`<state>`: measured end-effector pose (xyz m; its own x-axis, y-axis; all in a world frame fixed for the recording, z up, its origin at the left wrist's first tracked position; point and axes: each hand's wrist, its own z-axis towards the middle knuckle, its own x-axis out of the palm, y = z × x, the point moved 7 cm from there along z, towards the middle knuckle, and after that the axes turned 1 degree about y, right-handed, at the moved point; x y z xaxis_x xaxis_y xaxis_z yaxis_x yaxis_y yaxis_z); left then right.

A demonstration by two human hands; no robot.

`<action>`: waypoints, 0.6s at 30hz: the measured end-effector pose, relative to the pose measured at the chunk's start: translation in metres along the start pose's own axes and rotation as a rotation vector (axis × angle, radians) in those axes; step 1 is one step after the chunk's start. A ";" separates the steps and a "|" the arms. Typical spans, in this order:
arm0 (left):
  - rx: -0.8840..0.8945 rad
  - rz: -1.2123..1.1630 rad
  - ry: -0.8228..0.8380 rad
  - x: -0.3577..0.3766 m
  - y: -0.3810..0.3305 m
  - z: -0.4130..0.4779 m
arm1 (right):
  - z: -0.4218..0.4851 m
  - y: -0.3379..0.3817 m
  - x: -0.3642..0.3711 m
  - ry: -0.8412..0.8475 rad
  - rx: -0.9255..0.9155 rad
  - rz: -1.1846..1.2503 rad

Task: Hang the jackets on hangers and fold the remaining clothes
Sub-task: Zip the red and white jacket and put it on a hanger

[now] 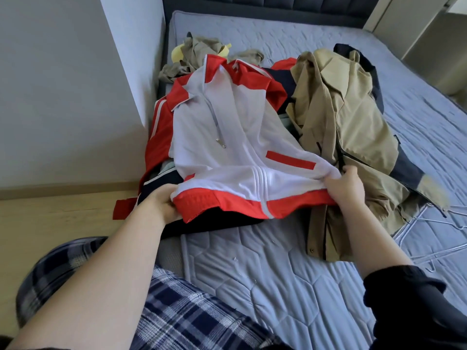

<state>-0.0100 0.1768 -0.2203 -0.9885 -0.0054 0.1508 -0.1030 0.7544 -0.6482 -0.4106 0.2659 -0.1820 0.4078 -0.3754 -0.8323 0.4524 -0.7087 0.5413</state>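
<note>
Zip jacket (227,137) lies spread on top of a clothes pile, left-centre on the mattress (265,269), hem toward the near edge. Left hand (161,203) grips the hem's left corner, right hand (346,188) its right corner. Coat (353,137) lies just right of the jacket, touching it, partly over wire hangers (417,223) at its near right. Crumpled garments (199,49) lie behind the jacket. Wall (63,97) stands left of the mattress, headboard (265,3) at the far end.

No lettering, brand mark or number is legible on the red-and-white jacket (235,137), the tan jacket (353,127) or the quilted bed cover (252,269) (all plain cloth)
</note>
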 end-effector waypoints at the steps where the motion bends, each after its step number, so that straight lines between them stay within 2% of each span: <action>1: 0.008 -0.038 -0.010 0.000 0.000 0.001 | -0.009 0.012 -0.002 -0.069 -0.098 -0.013; 3: -0.012 -0.164 0.071 0.005 -0.002 0.002 | -0.039 0.045 -0.001 -0.170 -0.389 0.065; 4: -0.055 -0.268 0.107 0.007 -0.001 0.003 | -0.060 0.059 0.003 -0.165 -0.532 0.154; 6: -0.156 -0.454 0.219 0.014 0.002 0.004 | -0.113 0.084 0.024 0.000 -0.796 0.320; 7: -0.176 -0.472 0.268 0.018 0.002 0.001 | -0.141 0.092 0.041 0.113 -0.903 0.332; 8: -0.193 -0.482 0.293 0.020 0.001 -0.001 | -0.165 0.096 0.059 0.198 -0.988 0.290; 10: -0.204 -0.514 0.353 0.023 -0.002 -0.007 | -0.196 0.103 0.093 0.201 -1.110 0.135; 12: -0.165 -0.506 0.393 0.025 -0.007 -0.011 | -0.199 0.112 0.109 0.078 -1.064 0.105; 14: -0.129 -0.468 0.388 0.023 -0.008 -0.013 | -0.186 0.124 0.103 -0.020 -0.922 0.223; 16: -0.050 -0.384 0.308 0.014 -0.014 -0.010 | -0.161 0.133 0.101 0.078 -0.767 0.289; 18: 0.093 -0.383 0.228 0.000 -0.027 -0.009 | -0.138 0.144 0.101 0.248 -0.712 0.202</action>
<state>-0.0063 0.1623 -0.1962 -0.8288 -0.1199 0.5466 -0.4763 0.6639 -0.5765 -0.1951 0.2081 -0.1716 0.6642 -0.2521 -0.7038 0.7163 -0.0550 0.6957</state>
